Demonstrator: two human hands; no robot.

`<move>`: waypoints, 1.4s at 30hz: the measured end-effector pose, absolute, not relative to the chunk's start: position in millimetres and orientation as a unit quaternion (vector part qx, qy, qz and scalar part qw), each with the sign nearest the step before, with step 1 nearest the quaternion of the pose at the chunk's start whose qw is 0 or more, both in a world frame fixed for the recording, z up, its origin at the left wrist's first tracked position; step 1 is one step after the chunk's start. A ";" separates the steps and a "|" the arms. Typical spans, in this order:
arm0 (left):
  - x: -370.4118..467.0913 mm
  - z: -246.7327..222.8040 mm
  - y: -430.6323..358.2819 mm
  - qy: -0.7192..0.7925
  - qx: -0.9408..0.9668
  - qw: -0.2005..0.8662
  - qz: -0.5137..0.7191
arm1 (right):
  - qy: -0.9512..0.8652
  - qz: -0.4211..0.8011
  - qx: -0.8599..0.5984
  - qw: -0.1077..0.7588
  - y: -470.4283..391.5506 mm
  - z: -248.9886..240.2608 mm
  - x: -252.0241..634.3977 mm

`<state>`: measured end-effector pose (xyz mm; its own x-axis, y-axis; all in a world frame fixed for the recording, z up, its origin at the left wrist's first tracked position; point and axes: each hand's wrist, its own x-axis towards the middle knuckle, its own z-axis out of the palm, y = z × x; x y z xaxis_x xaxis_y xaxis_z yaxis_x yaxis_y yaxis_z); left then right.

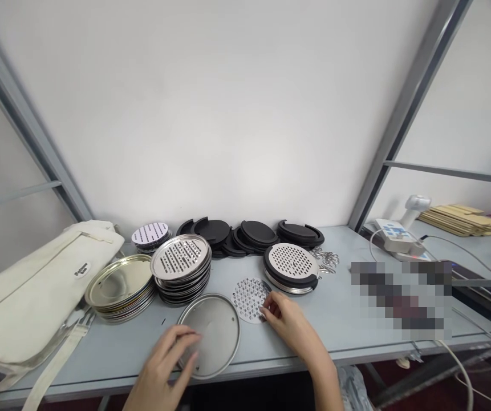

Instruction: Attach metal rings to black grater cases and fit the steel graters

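Observation:
Over the left rim of a round metal lid (217, 337) hovers my left hand (166, 365), thumb and fingers apart, somewhat blurred. I cannot tell whether its fingertips touch the lid. Beyond the lid lies a thin white disc with a grater-like pattern (247, 299). My right hand (285, 319) pinches this disc's right edge between thumb and curled fingers. Left of my hands stand a stack of patterned metal discs (181, 260) and a stack of gold-toned metal lids (121, 282). Behind my right hand sits a dotted disc in a black ring (293, 261).
Several black round holders (258, 233) line the wall, with purple patterned discs (150, 233) to their left. Small metal clips (328, 260) lie at the right. A cream bag (35, 279) covers the left end. Further right are a white scanner (414, 208), cables and flat boards (463, 220).

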<state>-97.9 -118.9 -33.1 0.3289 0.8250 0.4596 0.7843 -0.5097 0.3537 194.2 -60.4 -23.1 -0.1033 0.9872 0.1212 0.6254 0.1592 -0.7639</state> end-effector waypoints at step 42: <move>-54.4 -47.7 -48.3 0.542 0.735 0.232 0.335 | -0.660 0.220 -0.675 0.244 -149.5 -2.3 270.7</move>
